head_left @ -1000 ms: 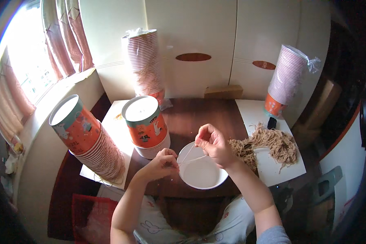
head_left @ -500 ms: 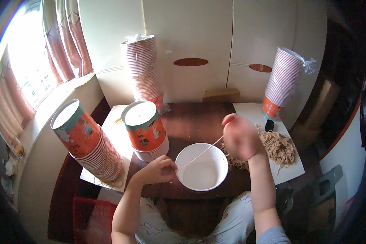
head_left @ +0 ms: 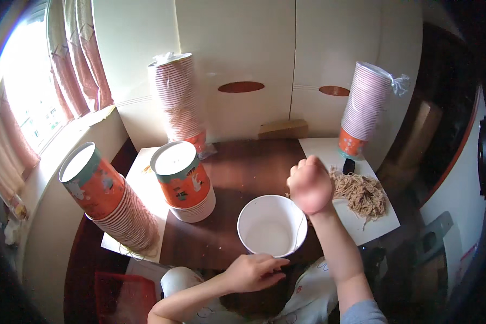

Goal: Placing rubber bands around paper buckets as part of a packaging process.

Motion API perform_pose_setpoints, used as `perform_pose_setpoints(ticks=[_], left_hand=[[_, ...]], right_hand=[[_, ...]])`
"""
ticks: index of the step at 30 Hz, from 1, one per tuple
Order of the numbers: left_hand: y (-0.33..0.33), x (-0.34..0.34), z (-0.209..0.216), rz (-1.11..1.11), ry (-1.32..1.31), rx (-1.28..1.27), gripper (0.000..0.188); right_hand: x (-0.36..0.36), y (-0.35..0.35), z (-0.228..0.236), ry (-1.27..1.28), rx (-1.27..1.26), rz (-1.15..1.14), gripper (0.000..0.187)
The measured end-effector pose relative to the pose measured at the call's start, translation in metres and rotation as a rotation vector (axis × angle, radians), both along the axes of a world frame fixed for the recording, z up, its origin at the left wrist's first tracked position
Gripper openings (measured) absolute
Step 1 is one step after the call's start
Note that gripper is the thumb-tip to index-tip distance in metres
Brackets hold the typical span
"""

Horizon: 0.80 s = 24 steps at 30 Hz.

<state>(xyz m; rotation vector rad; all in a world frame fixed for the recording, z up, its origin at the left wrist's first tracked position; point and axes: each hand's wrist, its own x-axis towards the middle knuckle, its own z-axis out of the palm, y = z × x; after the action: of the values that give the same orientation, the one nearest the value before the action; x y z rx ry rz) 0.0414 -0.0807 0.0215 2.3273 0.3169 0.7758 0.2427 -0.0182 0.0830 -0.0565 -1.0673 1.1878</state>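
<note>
A white paper bucket (head_left: 254, 218), its mouth facing up, is near the table's front edge. A thin pale cord (head_left: 299, 229) runs down the right part of its mouth, between my two hands. My left hand (head_left: 256, 271) is at the near rim, fingers drawn together on the cord's lower end; the exact pinch is small. My right hand (head_left: 310, 186), blurred, is closed in a fist above the far right rim, on the cord's upper end. Beside my right hand lies a tangled heap of tan cords (head_left: 364, 197) on a white board.
Stacked orange-and-white paper buckets stand at left (head_left: 100, 186), centre left (head_left: 181, 178), back left (head_left: 175, 102) and back right (head_left: 364, 108). A black object (head_left: 349, 166) sits beside the cords. Cream cabinet doors (head_left: 237, 48) rise behind the dark brown table (head_left: 237, 167).
My left hand has moved right and nearer me, from the bucket's left rim to its near rim. The cord has swung from slanting across the mouth to its right side. My view has shifted slightly.
</note>
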Motion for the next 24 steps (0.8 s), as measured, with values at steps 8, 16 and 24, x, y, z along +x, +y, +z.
perform_pose_setpoints(ticks=[8, 16, 24], left_hand=[[0.046, -0.006, 0.002, 0.299, -0.249, -0.510, 0.029], [0.059, -0.006, -0.015, 0.206, -0.197, -0.245, 0.019], [0.079, -0.017, 0.010, 0.425, -0.085, -0.229, 0.006]], right_hand=[[-0.036, -0.013, -0.003, 0.031, -0.067, 0.329, 0.016], [-0.051, -0.017, -0.006, 0.078, -0.144, 0.389, 0.006], [-0.008, -0.011, -0.015, -0.473, -0.076, 0.074, 0.024]])
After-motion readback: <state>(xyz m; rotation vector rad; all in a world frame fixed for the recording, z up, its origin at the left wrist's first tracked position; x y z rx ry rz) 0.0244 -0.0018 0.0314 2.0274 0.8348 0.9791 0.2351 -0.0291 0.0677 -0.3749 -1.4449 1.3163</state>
